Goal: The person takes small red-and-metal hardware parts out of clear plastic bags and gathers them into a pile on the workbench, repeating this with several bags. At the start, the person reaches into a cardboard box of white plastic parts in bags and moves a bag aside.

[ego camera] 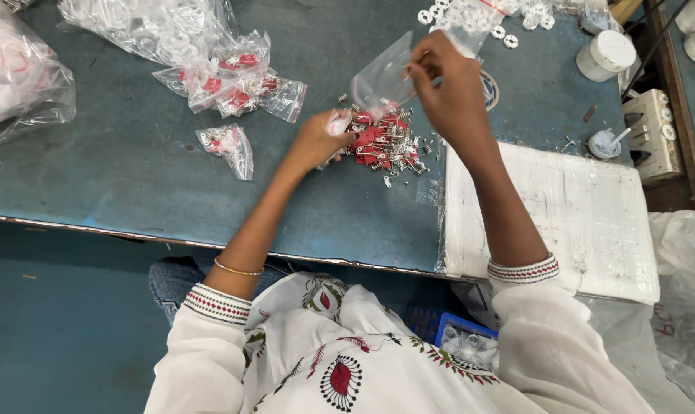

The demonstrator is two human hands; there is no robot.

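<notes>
The person sat at a worn blue-grey bench point(133, 169), looking straight down at their own hands. The right hand point(447, 84) was up above the bench, fingers pressed together in a pinch on the top edge of a small clear plastic bag point(380, 80), which hung open-ish just over the pile. The left hand point(321, 140) was down on the bench, grip curled shut around a small bunch of the parts, though what exactly was inside the fist couldn't be made out. It sat right at the left side of a heap of little red-and-metal parts point(386, 142), which lay around the middle of the bench, closer to the far edge than the near one.

Left of the heap there was one small filled bag point(228, 146) lying by itself, and further toward the far left corner a cluster of more filled bags with red bits point(236, 80) inside. A bigger clear bag of white rings point(144, 31) sat at the far edge behind those. Loose white rings point(470, 15) were scattered along the far edge on the right. A white foam slab point(578, 222) covered the near right corner, wrapped in plastic. A white lidded jar point(607, 55) stood near the far right corner.
</notes>
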